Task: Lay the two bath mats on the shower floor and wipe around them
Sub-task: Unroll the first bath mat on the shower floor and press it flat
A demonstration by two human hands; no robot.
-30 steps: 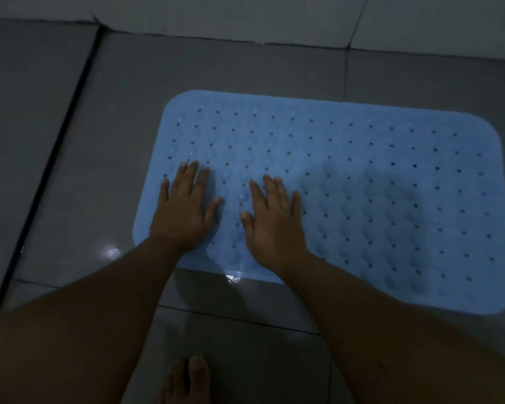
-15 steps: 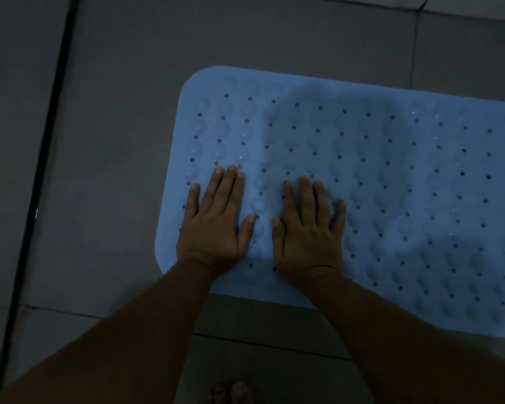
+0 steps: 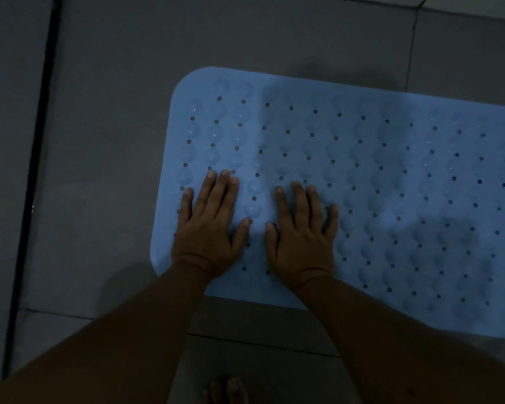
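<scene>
Right now my left hand (image 3: pixel 209 228) and right hand (image 3: pixel 302 234) press flat, fingers straight, holding nothing, on the blue mat (image 3: pixel 362 185); I judge uneven pressure could leave suction cups unseated, letting it slide on the floor tiles (image 3: pixel 114 141).

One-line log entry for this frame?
left hand: flat on blue mat | right hand: flat on mat | second mat: unseen
</scene>
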